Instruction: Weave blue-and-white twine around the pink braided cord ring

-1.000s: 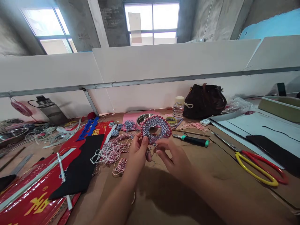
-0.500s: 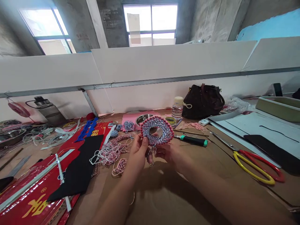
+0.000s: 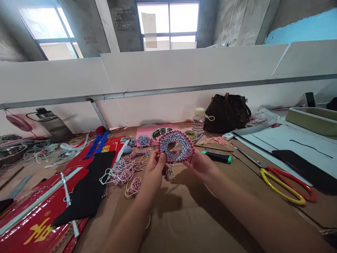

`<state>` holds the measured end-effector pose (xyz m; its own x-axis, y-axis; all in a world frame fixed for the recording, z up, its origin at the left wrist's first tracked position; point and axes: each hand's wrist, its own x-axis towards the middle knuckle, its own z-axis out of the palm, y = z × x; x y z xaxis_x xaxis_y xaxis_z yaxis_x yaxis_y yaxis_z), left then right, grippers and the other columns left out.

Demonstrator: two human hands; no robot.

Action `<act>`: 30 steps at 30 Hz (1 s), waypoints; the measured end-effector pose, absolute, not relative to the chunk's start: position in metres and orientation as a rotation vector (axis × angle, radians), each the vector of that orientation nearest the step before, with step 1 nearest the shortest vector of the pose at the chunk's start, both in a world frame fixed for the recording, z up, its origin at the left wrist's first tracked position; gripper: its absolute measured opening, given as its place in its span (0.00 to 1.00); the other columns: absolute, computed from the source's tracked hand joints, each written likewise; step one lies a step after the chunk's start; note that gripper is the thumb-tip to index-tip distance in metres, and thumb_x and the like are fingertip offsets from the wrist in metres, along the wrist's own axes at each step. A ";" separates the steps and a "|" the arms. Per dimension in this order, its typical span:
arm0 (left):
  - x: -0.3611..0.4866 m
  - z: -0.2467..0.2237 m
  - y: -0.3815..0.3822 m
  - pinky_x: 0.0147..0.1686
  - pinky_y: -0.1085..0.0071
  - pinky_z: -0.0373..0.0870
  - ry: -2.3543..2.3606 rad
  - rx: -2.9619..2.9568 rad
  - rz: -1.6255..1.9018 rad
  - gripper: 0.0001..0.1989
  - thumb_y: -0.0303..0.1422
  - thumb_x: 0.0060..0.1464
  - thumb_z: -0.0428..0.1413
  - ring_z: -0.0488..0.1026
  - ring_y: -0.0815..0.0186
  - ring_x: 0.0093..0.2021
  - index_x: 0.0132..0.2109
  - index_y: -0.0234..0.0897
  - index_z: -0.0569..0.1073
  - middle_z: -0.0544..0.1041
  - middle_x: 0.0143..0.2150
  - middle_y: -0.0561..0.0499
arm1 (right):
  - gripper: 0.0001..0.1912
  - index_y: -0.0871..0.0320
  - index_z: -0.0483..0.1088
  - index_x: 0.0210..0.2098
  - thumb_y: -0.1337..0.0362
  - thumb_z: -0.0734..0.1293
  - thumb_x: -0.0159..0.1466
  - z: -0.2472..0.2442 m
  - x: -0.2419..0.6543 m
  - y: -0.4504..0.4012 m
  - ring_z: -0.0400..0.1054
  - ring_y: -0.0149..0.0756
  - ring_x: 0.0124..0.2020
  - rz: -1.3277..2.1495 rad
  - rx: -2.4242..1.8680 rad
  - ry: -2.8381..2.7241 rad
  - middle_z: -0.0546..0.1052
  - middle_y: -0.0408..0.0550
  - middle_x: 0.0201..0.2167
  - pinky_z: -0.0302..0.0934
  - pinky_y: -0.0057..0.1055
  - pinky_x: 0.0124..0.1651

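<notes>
The left hand [image 3: 153, 172] and right hand [image 3: 202, 166] pinch a braided twine ring [image 3: 185, 149], fingers closed on it; the right hand now sits further right than before.

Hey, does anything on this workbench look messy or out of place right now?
The loose red-and-white twine lies tangled on the brown cardboard beside the black felt cutout, not wound up. The red-white-and-blue twisted-cord ring, held by the left hand and right hand, trails loose strands below it.
</notes>
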<state>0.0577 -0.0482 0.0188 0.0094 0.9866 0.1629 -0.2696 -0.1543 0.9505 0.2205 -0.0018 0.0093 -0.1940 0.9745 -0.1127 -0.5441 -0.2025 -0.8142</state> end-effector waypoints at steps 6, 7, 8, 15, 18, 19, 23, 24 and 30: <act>0.051 0.017 -0.040 0.15 0.77 0.58 0.936 0.991 1.480 0.27 0.54 0.45 0.64 0.65 0.75 0.15 0.40 0.39 0.66 0.73 0.27 0.58 | 0.08 0.55 0.65 0.32 0.62 0.69 0.57 0.016 0.230 -0.004 0.57 0.25 0.18 1.611 -0.770 -0.876 0.65 0.35 0.19 0.56 0.22 0.22; 0.051 0.019 -0.041 0.16 0.77 0.59 0.927 0.983 1.487 0.26 0.53 0.46 0.64 0.66 0.75 0.15 0.40 0.38 0.66 0.74 0.28 0.58 | 0.09 0.55 0.65 0.33 0.63 0.70 0.56 0.015 0.229 -0.007 0.52 0.24 0.17 1.611 -0.779 -0.915 0.62 0.33 0.18 0.49 0.22 0.19; 0.051 0.020 -0.041 0.17 0.77 0.59 0.916 0.979 1.491 0.25 0.52 0.47 0.64 0.66 0.75 0.16 0.40 0.38 0.66 0.74 0.28 0.58 | 0.10 0.55 0.66 0.33 0.63 0.71 0.54 0.015 0.227 -0.009 0.49 0.24 0.17 1.607 -0.793 -0.957 0.60 0.32 0.18 0.44 0.22 0.18; 0.047 0.016 -0.036 0.18 0.76 0.60 0.918 0.928 1.524 0.29 0.54 0.42 0.66 0.66 0.74 0.17 0.40 0.37 0.66 0.71 0.25 0.59 | 0.11 0.60 0.75 0.32 0.61 0.75 0.52 0.021 0.216 -0.021 0.49 0.23 0.21 1.484 -0.978 -1.313 0.63 0.35 0.20 0.40 0.24 0.22; 0.045 0.013 -0.033 0.20 0.76 0.61 0.907 0.943 1.536 0.27 0.53 0.43 0.66 0.67 0.74 0.18 0.38 0.37 0.67 0.70 0.24 0.60 | 0.12 0.59 0.76 0.33 0.58 0.75 0.53 0.024 0.215 -0.025 0.52 0.24 0.22 1.426 -1.066 -1.476 0.67 0.37 0.23 0.43 0.25 0.24; 0.045 0.012 -0.032 0.20 0.76 0.61 0.896 0.949 1.542 0.26 0.53 0.44 0.66 0.66 0.74 0.19 0.37 0.37 0.67 0.69 0.24 0.60 | 0.13 0.59 0.75 0.32 0.58 0.75 0.53 0.024 0.216 -0.025 0.52 0.24 0.22 1.444 -1.082 -1.491 0.68 0.37 0.23 0.43 0.25 0.24; 0.045 0.011 -0.032 0.20 0.75 0.62 0.883 0.948 1.566 0.25 0.52 0.43 0.66 0.65 0.73 0.19 0.35 0.38 0.67 0.68 0.23 0.60 | 0.15 0.60 0.73 0.28 0.57 0.78 0.48 0.017 0.219 -0.019 0.48 0.21 0.18 1.522 -1.098 -1.472 0.63 0.34 0.18 0.39 0.24 0.21; 0.045 0.012 -0.032 0.21 0.75 0.62 0.890 0.954 1.571 0.25 0.52 0.44 0.66 0.65 0.73 0.20 0.35 0.38 0.68 0.69 0.23 0.59 | 0.17 0.60 0.72 0.27 0.56 0.78 0.48 0.014 0.220 -0.016 0.47 0.21 0.17 1.524 -1.092 -1.449 0.62 0.33 0.16 0.38 0.24 0.21; 0.039 0.015 -0.033 0.25 0.75 0.64 0.915 0.983 1.631 0.25 0.53 0.45 0.65 0.66 0.72 0.22 0.34 0.37 0.68 0.69 0.23 0.59 | 0.22 0.55 0.63 0.30 0.48 0.75 0.49 0.003 0.234 0.007 0.39 0.22 0.15 1.467 -1.029 -1.201 0.52 0.28 0.13 0.33 0.23 0.18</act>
